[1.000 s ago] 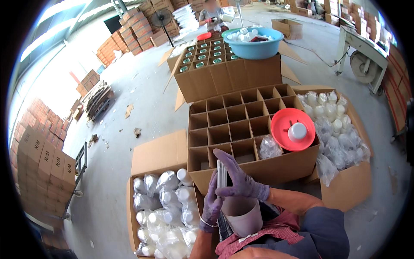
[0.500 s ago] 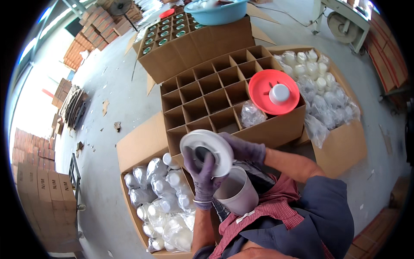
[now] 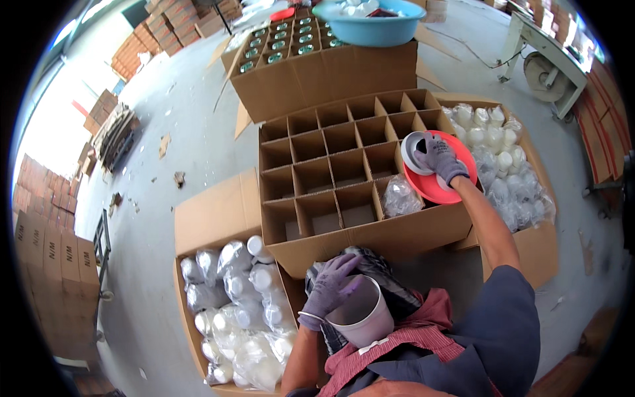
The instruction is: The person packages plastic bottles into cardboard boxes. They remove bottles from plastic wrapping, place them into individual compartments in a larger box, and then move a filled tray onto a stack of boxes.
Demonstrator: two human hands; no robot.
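Observation:
My right hand (image 3: 438, 157), in a grey-purple glove, is closed on the edge of a round white lid (image 3: 408, 151) at the left side of a red dish (image 3: 426, 188). Part of a smaller white round piece (image 3: 444, 183) shows beneath my wrist. My gloved left hand (image 3: 333, 288) reaches over the rim of a pale plastic bucket (image 3: 372, 323), its fingers stretched out and slightly apart. The bucket leans in my lap, its mouth up and no lid on it. The dish rests on the right end of a divided carton (image 3: 360, 239).
Left stands an open carton (image 3: 187, 323) of plastic-wrapped white containers; another (image 3: 529, 228) is on the right. A crumpled clear bag (image 3: 401, 197) sits in one compartment. Behind, a blue basin (image 3: 374, 33) rests on a carton (image 3: 317, 78) of green-rimmed glassware. Stacked cartons (image 3: 59, 264) line the left.
My right hand has carried the white lid from above the bucket to the red dish. My left hand has let go of the lid and dropped to the bucket's rim. The view has shifted slightly.

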